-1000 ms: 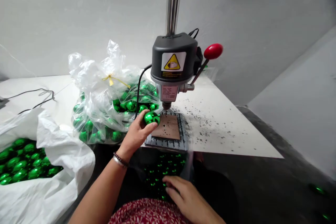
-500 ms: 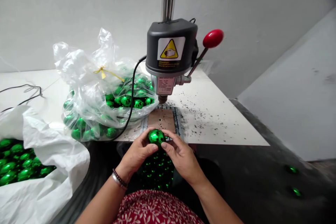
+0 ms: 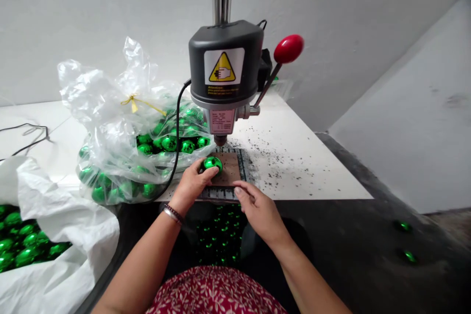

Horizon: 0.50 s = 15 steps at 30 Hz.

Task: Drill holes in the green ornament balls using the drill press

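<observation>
My left hand [image 3: 193, 180] grips a shiny green bauble [image 3: 212, 163] between thumb and fingers. It holds the bauble over the brown wooden board [image 3: 231, 169] on the base of the drill press [image 3: 225, 66], just below and in front of the chuck [image 3: 220, 140]. By the front edge of the board is my right hand [image 3: 257, 206], empty, with its index finger stretched out and the others loosely bent. The red-knobbed feed lever [image 3: 289, 49] stands up at the right of the drill head, with no hand on it.
A clear plastic bag [image 3: 99, 108] of green baubles, tied with yellow string, lies left of the press. A white sack [image 3: 95, 235] holds more baubles at lower left. A black cable [image 3: 177, 137] hangs between. Dark shavings litter the tabletop [image 3: 294, 157]. Two baubles [image 3: 409, 256] lie on the floor.
My left hand has carried the bauble forward, from the table's front edge to over the board. My right hand has let go of it and stays near the edge. The view has shifted slightly.
</observation>
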Motion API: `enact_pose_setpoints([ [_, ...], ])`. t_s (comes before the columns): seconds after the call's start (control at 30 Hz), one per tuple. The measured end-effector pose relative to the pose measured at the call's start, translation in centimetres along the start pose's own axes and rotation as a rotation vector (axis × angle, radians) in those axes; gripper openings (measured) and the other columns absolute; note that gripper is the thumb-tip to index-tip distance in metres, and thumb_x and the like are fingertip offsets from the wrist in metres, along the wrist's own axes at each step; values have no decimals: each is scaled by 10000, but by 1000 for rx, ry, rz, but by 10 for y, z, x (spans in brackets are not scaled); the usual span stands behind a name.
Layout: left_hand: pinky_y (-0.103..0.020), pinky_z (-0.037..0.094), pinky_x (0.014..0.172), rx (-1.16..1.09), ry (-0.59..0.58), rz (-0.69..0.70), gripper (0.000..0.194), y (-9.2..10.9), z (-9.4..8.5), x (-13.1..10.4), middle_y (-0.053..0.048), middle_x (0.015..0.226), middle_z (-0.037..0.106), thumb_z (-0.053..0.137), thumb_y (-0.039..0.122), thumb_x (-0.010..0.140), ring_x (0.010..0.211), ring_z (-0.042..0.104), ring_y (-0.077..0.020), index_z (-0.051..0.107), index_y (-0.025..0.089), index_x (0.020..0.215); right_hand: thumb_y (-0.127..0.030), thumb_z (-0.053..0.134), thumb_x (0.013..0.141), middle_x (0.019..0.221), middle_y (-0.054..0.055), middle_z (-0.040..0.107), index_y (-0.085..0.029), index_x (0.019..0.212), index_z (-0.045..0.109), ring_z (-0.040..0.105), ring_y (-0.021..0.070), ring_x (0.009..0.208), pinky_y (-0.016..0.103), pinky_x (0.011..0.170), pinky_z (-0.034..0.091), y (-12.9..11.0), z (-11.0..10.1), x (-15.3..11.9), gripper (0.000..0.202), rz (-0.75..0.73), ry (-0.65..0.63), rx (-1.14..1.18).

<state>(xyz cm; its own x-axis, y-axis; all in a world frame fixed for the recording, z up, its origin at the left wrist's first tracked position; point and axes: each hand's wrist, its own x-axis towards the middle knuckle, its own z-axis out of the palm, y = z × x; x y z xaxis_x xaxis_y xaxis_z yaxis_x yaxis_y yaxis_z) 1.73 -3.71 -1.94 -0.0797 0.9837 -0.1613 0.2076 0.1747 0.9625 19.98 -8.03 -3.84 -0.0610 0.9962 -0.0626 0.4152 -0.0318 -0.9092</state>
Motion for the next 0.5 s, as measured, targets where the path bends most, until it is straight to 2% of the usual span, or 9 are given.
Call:
enact_pose_setpoints([
  [0.07, -241, 451, 563, 77, 27, -2, 540, 1, 0, 8, -16, 807, 655, 691, 419, 756, 560, 517, -97, 657, 135, 1214, -584, 463, 862, 737, 51, 651, -178, 1094, 706, 565, 100, 646, 200, 629, 474, 4, -1, -1, 527, 8, -23, 5],
  [0.23, -245, 456, 566, 220, 82, 28, 516, 3, 1, 15, -35, 814, 687, 660, 427, 782, 579, 533, -115, 677, 117, 1195, -597, 449, 859, 722, 48, 645, -176, 1081, 709, 564, 101, 647, 205, 639, 475, 12, -2, -6, 543, 30, -44, 24],
  [0.37, -294, 521, 722, 320, 76, 69, 518, 7, -1, 18, -64, 882, 732, 684, 423, 772, 766, 648, -190, 693, 120, 1192, -604, 451, 856, 715, 41, 640, -186, 1074, 706, 558, 93, 629, 196, 616, 460, 15, -3, -7, 536, 39, -50, 36],
  [0.5, -363, 520, 892, 465, 61, 126, 527, 12, 1, 20, -93, 1009, 752, 722, 406, 760, 943, 676, -248, 693, 126, 1206, -606, 453, 851, 724, 41, 643, -185, 1079, 698, 541, 85, 599, 190, 584, 439, 15, -4, -6, 538, 44, -50, 47],
])
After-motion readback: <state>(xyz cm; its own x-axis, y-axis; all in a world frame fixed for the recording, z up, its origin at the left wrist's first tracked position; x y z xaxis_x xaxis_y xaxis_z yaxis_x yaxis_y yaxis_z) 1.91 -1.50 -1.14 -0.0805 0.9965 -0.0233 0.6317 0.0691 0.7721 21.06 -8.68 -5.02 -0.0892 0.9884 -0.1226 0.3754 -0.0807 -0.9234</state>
